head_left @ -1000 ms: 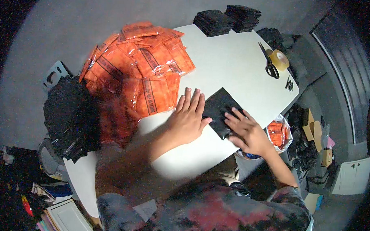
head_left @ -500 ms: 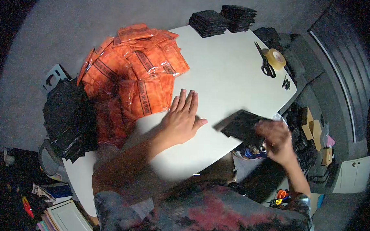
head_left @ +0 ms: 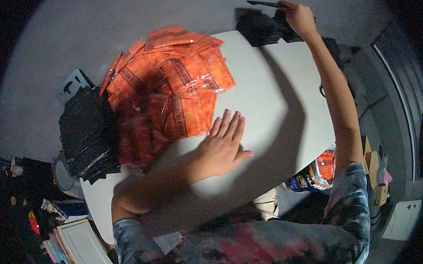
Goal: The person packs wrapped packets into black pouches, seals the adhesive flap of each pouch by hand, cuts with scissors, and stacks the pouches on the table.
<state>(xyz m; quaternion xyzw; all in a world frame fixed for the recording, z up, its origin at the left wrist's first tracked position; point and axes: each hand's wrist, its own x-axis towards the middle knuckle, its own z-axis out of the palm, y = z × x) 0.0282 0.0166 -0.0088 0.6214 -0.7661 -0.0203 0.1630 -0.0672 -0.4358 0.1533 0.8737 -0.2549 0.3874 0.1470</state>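
Flat on the white table [head_left: 254, 101], my left hand [head_left: 222, 148] rests palm down with fingers spread. Its fingertips are beside the orange packets [head_left: 189, 112], which lie heaped in clear wrapping with dark printed strips. At the far end of the table, my right hand [head_left: 299, 19] is raised and pinches a thin, flat black packet [head_left: 265, 3], seen nearly edge-on. Just below that packet stand the stacks of black packets [head_left: 257, 29], partly covered by the hand and its shadow. Whether the held packet touches a stack, I cannot tell.
A black pile [head_left: 88, 132] sits at the table's left edge. Part of a scissor handle [head_left: 321, 91] shows beside my right forearm, which hides the tape. Grey seating [head_left: 376, 91] runs along the right. Cardboard boxes [head_left: 372, 163] and a white cabinet [head_left: 402, 220] stand lower right.
My right hand has carried the black packet from the table's near right edge up to the far stacks. My left hand stays flat on the table. The view has shifted slightly.
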